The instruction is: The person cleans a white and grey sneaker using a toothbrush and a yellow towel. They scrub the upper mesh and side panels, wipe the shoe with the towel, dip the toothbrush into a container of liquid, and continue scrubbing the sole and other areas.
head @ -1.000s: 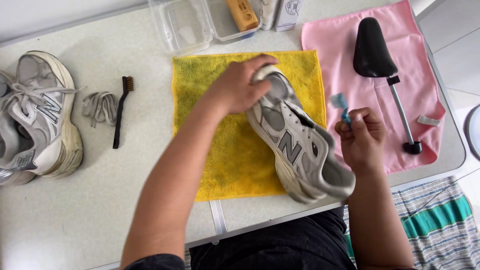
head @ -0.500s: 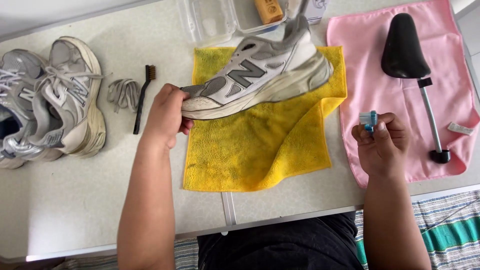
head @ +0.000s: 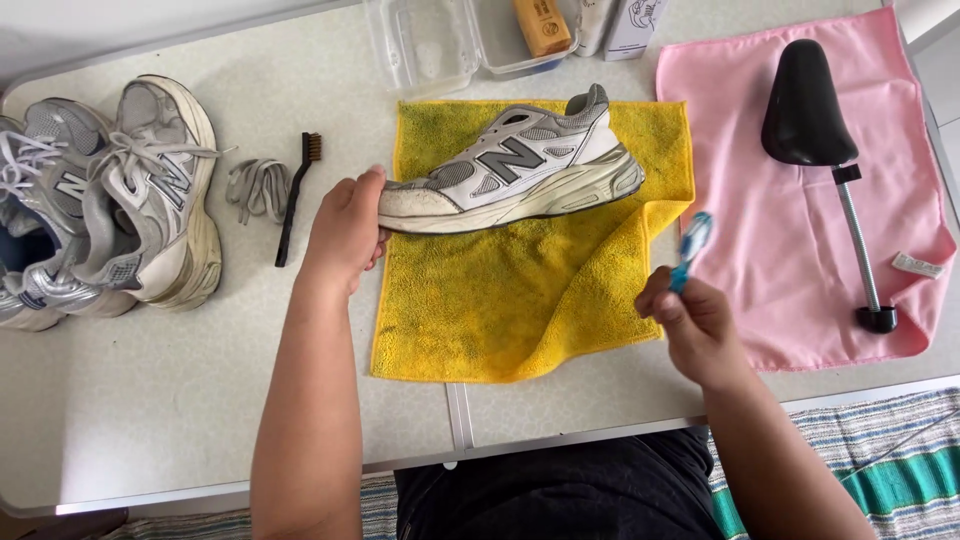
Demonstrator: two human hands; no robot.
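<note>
Since the earlier frame the grey sneaker (head: pixel 512 170) is sitting lower and more level, its toe now pointing left and its heel toward the upper right, and the right hand (head: pixel 695 325) is tilting the blue toothbrush (head: pixel 690 248) up and away from the pink cloth edge. Left hand (head: pixel 347 232) is gripping the sneaker's toe end, fingers curled tight around the front of the shoe, thumb side hidden behind it. Sneaker is lying side-on above the yellow microfibre cloth (head: pixel 520 300), centre of frame, sole edge facing down; whether it is touching the cloth cannot be told. Right hand is at lower right of centre, fingers closed around the toothbrush handle, brush head sticking up toward the cloth's right edge, just beside it.

Yellow cloth is spread on the white table (head: pixel 150 400), lower right corner folded over. Pink cloth (head: pixel 760 260) is lying at upper right, touching the yellow one's right edge, with a black shoe tree (head: pixel 805 100) on it, metal rod running down to a black knob. Left of frame: two more grey sneakers (head: pixel 110 200) standing together, well apart from the held one. Loose grey laces (head: pixel 255 188) and a small black-handled brush (head: pixel 297 195) are lying between that pair and the left hand. Clear plastic containers (head: pixel 420 40) are sitting at top centre, just above the yellow cloth.
</note>
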